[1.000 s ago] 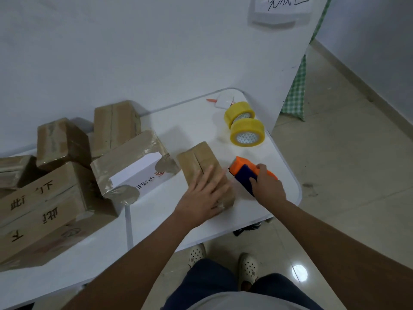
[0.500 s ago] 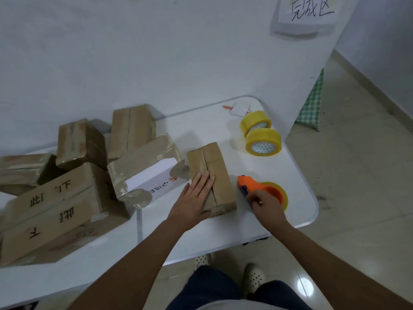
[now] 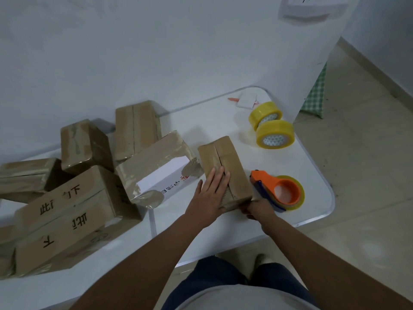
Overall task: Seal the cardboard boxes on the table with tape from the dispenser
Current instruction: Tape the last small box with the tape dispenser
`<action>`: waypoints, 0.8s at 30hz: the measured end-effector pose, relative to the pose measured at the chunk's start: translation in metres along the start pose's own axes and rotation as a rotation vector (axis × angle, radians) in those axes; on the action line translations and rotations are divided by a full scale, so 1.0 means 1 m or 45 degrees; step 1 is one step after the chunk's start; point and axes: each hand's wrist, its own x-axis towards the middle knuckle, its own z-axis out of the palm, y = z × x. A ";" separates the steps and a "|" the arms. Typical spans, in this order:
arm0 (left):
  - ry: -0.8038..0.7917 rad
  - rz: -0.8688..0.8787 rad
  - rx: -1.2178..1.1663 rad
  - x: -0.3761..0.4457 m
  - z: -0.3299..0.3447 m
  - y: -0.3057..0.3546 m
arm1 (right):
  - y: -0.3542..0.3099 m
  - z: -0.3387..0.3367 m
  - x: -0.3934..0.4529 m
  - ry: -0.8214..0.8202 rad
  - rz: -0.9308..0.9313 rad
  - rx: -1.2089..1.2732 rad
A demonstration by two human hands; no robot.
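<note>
A small brown cardboard box [image 3: 232, 159] lies in the middle of the white table [image 3: 223, 121], its top flaps meeting in a seam. My left hand [image 3: 212, 193] rests flat on the near part of its top, fingers straight. At the box's near right corner is my right hand [image 3: 259, 209], touching the end face; its fingers are hidden from me. The orange and blue tape dispenser [image 3: 279, 191] with a yellow roll lies on the table just right of the box, beside my right hand.
Two spare yellow tape rolls [image 3: 273, 133] stand at the far right near a white card [image 3: 247, 100]. Several taped boxes [image 3: 71, 211] crowd the left half, one with a white label [image 3: 161, 168] beside my left hand. The rounded table edge [image 3: 330, 198] is close on the right.
My right hand has come off the dispenser's handle and moved left to the box's near end. The dispenser now lies flat. My left hand stays on the box top.
</note>
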 end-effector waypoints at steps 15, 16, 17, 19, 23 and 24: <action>0.257 0.086 -0.004 -0.008 0.008 -0.014 | -0.004 -0.022 -0.023 0.155 -0.688 -0.344; 0.251 0.075 -0.022 -0.008 0.006 -0.013 | -0.004 -0.028 -0.020 0.233 -0.710 -0.379; 0.244 0.066 -0.047 -0.007 0.005 -0.012 | -0.004 -0.035 -0.016 0.305 -0.727 -0.412; 0.217 0.053 -0.093 -0.007 0.003 -0.011 | -0.002 -0.048 -0.009 0.415 -0.702 -0.478; 0.191 0.078 -0.088 -0.010 -0.007 -0.015 | 0.006 -0.064 0.006 0.496 -0.594 -0.559; 0.178 0.091 -0.118 -0.009 -0.009 -0.014 | 0.006 -0.065 0.006 0.451 -0.553 -0.584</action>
